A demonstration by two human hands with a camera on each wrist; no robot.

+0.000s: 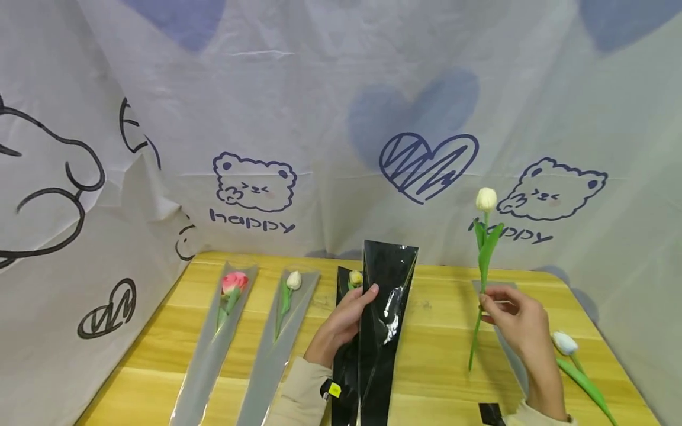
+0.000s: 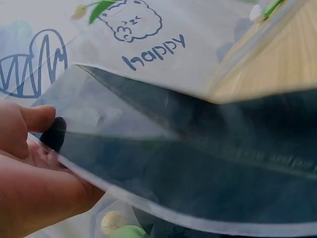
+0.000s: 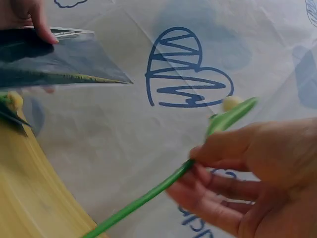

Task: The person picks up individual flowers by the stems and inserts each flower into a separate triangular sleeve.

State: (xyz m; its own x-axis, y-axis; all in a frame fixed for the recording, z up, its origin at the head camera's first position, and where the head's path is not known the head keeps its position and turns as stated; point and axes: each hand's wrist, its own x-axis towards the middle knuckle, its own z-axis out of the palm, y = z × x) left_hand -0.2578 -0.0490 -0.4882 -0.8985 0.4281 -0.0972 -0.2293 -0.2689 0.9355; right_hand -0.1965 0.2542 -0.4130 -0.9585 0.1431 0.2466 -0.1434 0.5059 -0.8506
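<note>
My left hand (image 1: 347, 316) holds a black flower sleeve (image 1: 388, 296) by its upper left edge, the thumb across its front. In the left wrist view the sleeve (image 2: 198, 163) has clear film on one face. Behind it on the table lies another black sleeve (image 1: 345, 361) with a yellow tulip (image 1: 355, 278) in it. At the right, my right hand (image 1: 515, 316) pinches the green stem of a white tulip (image 1: 486, 200) between thumb and fingers. The tulip stands upright, bloom on top, apart from the black sleeve. In the right wrist view its stem (image 3: 143, 198) slants down left.
On the left of the wooden table (image 1: 154, 355) lie a grey sleeve with a pink flower (image 1: 234, 283) and another with a white tulip (image 1: 293, 280). A grey sleeve (image 1: 508, 343) lies under my right hand. A loose white tulip (image 1: 565, 343) lies at the right edge. Printed cloth hangs behind.
</note>
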